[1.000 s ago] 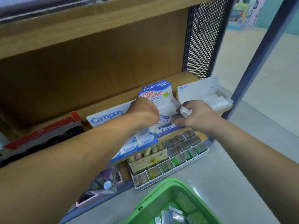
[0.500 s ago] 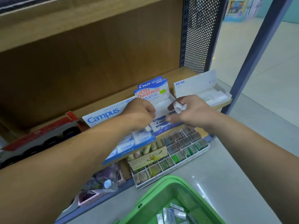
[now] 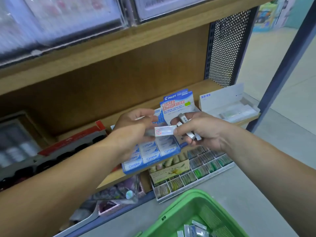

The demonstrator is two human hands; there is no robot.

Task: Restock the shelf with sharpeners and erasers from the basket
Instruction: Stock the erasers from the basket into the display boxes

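My left hand [image 3: 135, 129] pinches one end of a white wrapped eraser [image 3: 165, 131] held level above the blue Campus eraser box [image 3: 153, 158]. My right hand [image 3: 203, 130] touches the eraser's other end and clutches several more wrapped erasers [image 3: 185, 122] in its fingers. Behind both hands stands the Pilot foam eraser display box [image 3: 177, 103] on the wooden shelf [image 3: 119, 175]. The green basket [image 3: 181, 207] sits at the bottom right with a few wrapped erasers [image 3: 195, 228] inside.
A white open box [image 3: 227, 103] sits at the shelf's right end. A partitioned tray of small items [image 3: 196, 173] lies below the shelf edge. A red-and-grey box [image 3: 71, 142] stands at the left. A perforated metal panel [image 3: 225, 47] and a dark post [image 3: 282, 65] bound the right.
Both hands have lifted away from the Pilot box and come toward me. One white eraser now spans between them. The view has tilted up, showing the upper shelf.
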